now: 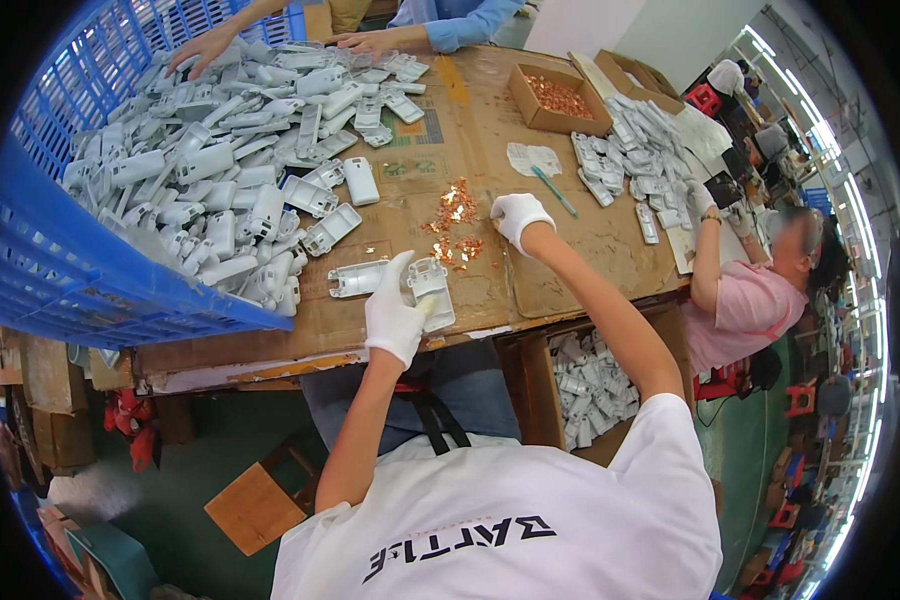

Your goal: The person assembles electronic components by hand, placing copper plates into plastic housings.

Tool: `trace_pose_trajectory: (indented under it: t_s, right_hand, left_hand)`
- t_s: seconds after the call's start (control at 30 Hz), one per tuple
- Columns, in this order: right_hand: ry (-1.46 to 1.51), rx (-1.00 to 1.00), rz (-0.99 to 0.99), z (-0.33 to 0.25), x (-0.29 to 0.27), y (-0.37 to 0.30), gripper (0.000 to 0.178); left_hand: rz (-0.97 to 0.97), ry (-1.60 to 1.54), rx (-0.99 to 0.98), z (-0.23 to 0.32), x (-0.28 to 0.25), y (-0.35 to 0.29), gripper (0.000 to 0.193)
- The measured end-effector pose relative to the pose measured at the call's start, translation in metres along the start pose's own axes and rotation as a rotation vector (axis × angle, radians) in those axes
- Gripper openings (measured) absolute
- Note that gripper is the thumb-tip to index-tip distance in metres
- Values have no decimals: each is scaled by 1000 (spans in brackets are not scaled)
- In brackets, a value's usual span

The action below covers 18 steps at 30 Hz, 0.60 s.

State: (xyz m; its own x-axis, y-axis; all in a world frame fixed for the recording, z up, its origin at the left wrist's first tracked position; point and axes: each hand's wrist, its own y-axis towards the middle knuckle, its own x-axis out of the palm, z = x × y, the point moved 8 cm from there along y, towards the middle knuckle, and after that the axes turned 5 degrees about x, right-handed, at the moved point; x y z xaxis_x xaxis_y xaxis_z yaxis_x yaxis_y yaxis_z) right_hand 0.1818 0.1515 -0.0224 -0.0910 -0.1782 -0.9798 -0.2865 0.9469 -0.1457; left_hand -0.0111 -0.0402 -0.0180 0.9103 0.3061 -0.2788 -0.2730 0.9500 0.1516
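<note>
My left hand point(394, 322), in a white glove, grips a white plastic casing point(434, 285) near the table's front edge, its thumb raised along the side. Another casing point(355, 279) lies open side up just left of that hand. My right hand point(522, 217), also gloved, is closed in the air or on the table right of the copper pieces; a thin tip seems to stick out by its fingers, but what it holds is too small to tell. Small shiny copper-coloured pieces point(457, 204) lie in a loose heap between my hands.
A blue crate point(130, 285) spills white casings point(220, 150) over the left. A co-worker's hands point(380, 41) reach in at the far side. Far right stand a carton of copper pieces point(555, 95), a green pen point(554, 191) and more casings point(630, 150); a box of casings point(592, 385) sits below the edge.
</note>
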Motion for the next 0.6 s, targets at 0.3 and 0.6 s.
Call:
trace_pose_trajectory:
  t_s: [0.3,0.6]
  right_hand:
    - [687,-336,166,-76,-46,-83,16]
    - [608,-352,313,-110,-24,-105,14]
  left_hand:
    - [42,28,-20,2,18,21,49]
    - [165,3,-11,-3,15,13,41]
